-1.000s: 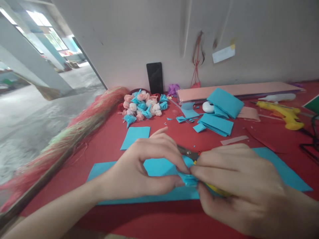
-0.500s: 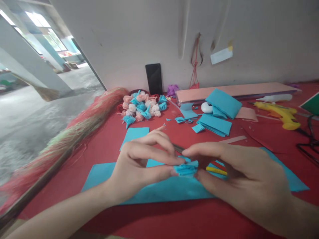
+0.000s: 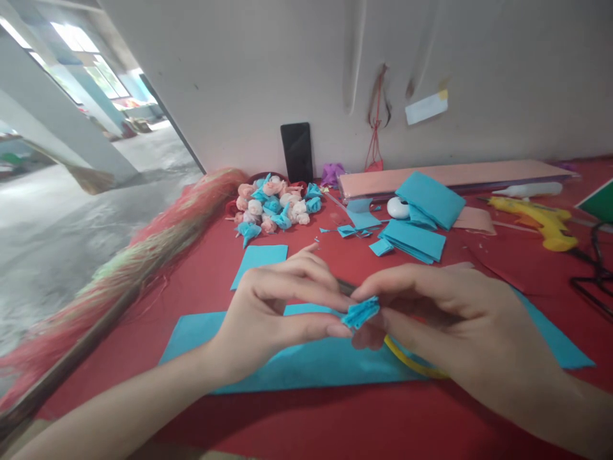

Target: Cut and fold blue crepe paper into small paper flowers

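Observation:
My left hand (image 3: pixel 282 306) is closed in a pinch on a small folded stack of blue crepe paper (image 3: pixel 361 313), its layered edge turned toward me. My right hand (image 3: pixel 469 338) touches the other end of that stack with thumb and fingertips. A pair of scissors with a yellow-edged handle (image 3: pixel 414 364) is tucked inside the right hand, and a dark blade shows between the two hands. Most of the scissors is hidden by fingers. Below both hands a long blue paper sheet (image 3: pixel 306 364) lies flat on the red table (image 3: pixel 287 421).
Paper roses (image 3: pixel 272 204) in pink, white and blue are heaped at the back left, near a phone (image 3: pixel 297 153). Folded blue papers (image 3: pixel 414 239) and scraps lie behind the hands. A yellow glue gun (image 3: pixel 536 217) rests at right. A straw broom (image 3: pixel 143 255) runs along the left edge.
The blue stack has tilted, its right end now higher. My right hand has shifted slightly left and closed nearer the stack, and the yellow handle has swung lower.

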Demonstrator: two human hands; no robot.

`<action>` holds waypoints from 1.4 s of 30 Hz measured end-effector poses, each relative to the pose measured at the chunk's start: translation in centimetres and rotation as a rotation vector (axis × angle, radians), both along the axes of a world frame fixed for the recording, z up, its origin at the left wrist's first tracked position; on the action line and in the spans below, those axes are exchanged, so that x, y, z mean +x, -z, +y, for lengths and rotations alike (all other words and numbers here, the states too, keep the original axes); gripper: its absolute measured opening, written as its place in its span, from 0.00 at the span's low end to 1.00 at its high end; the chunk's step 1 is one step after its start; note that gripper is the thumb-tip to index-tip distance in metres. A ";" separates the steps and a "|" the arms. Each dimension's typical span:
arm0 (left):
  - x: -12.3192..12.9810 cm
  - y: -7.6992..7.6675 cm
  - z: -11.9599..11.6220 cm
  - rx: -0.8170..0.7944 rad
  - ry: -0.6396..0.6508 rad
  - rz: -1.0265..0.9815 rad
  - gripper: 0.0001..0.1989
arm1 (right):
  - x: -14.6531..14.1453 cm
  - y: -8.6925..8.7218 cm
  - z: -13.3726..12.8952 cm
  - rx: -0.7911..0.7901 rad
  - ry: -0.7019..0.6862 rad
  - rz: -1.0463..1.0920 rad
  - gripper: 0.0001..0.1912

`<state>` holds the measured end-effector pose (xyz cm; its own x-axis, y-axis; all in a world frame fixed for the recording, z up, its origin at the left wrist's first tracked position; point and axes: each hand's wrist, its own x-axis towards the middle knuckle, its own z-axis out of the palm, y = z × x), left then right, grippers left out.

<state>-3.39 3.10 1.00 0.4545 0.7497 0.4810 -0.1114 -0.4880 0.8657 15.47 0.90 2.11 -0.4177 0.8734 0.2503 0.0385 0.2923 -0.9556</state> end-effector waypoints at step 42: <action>0.0 0.1 0.0 0.143 -0.144 0.212 0.11 | -0.8 0.8 0.5 -0.482 -0.065 0.056 0.05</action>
<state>-3.38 3.06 0.91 0.4500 0.7453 0.4919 0.1445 -0.6043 0.7835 14.68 1.42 1.29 -0.4722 0.8683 -0.1521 -0.0205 -0.1833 -0.9828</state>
